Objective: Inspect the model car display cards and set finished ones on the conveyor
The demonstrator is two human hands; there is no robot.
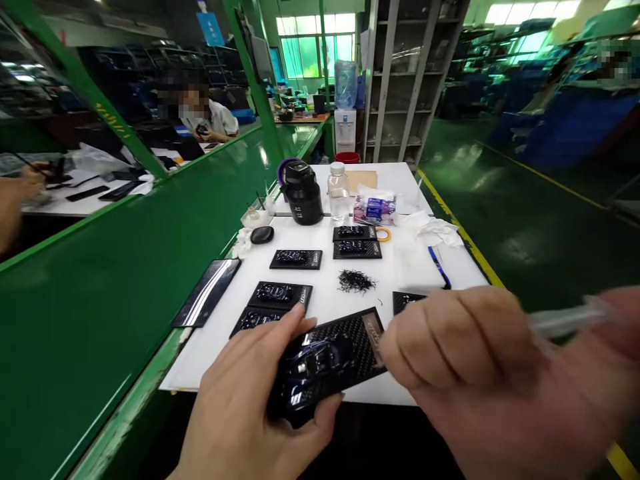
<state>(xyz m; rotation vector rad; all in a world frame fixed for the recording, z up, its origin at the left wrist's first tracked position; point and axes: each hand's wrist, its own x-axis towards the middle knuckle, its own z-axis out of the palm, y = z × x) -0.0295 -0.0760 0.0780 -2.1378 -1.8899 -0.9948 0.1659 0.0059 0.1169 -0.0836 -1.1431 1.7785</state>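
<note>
My left hand (pixel 250 407) grips a black textured display base with a dark, glossy model car (pixel 320 363) on it, tilted above the table's near edge. Fingers lie along its far side and the thumb along the near side. My right hand (pixel 465 347) is curled at the base's right end, by a pale lettered plate (pixel 374 337). A thin, whitish translucent strip (pixel 565 319) sticks out of that fist; its kind and the fingertips are hidden. Similar model cars (pixel 274 293) on bases lie beyond my left hand, and another base (pixel 406 300) is partly behind my right.
On the white table (pixel 325 293) lie a pile of short black bits (pixel 356 281), a black jug (pixel 303 193), a clear bottle (pixel 339 193), a tissue pack (pixel 375 208) and a yellow tape ring (pixel 383 234). A green partition (pixel 125 267) runs along the left, with people beyond it.
</note>
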